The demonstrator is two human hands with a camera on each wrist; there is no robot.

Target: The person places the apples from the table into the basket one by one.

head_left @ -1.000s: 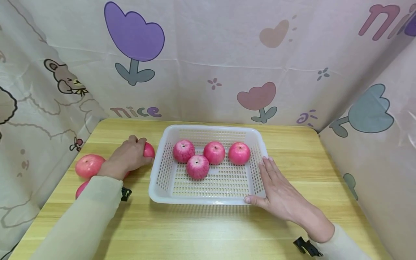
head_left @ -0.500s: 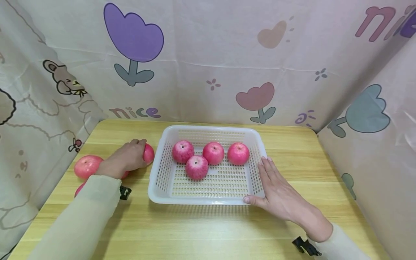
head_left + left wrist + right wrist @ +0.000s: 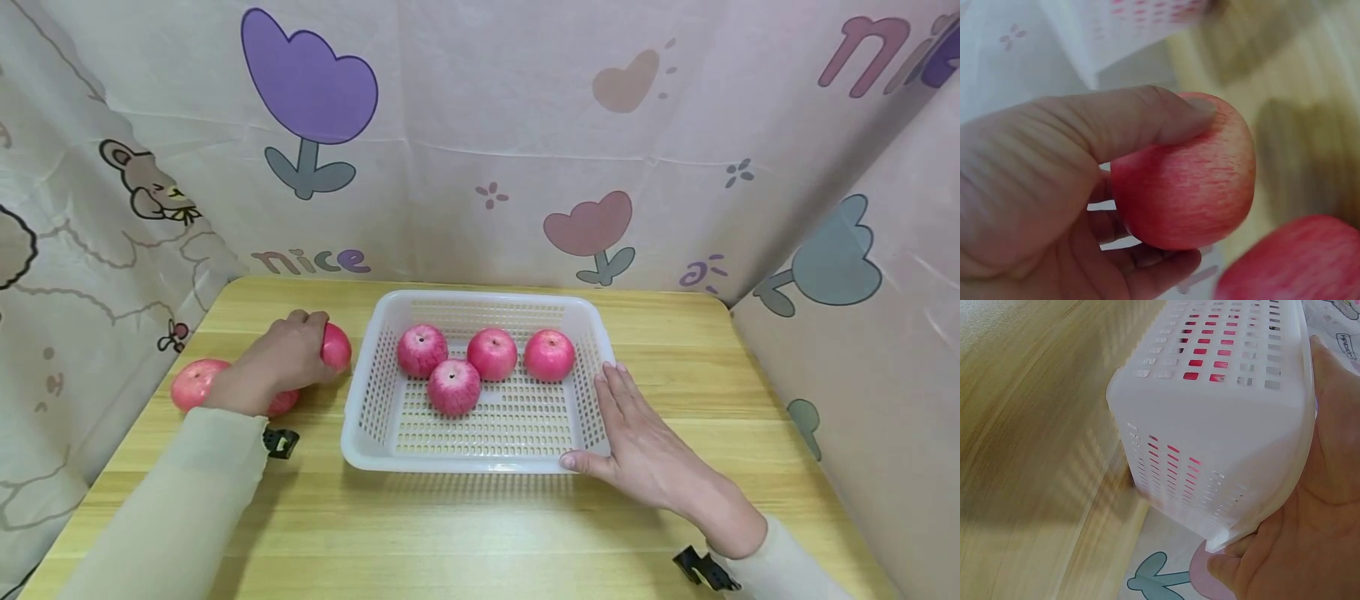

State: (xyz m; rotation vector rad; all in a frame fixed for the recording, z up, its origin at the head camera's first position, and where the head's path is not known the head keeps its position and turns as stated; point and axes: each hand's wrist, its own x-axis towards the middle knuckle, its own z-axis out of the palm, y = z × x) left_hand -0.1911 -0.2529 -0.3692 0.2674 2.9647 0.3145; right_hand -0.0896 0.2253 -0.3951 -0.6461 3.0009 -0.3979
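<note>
At a wood-grain table (image 3: 465,533), a left hand (image 3: 281,360) grips an apple (image 3: 336,347) between thumb and fingers just left of the white basket (image 3: 457,463); the right hand (image 3: 648,442) rests straight-fingered against it. Carried too low, the apple could clip the basket and slip.

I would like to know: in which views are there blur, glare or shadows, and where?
Head view: mostly crisp, with a pale sheen on the table in front of the basket; left wrist view: the basket and the table look blurred, the held apple clearer, with dark shadows on the table; right wrist view: light passing through the basket's holes leaves stripes in its shadow.
</note>
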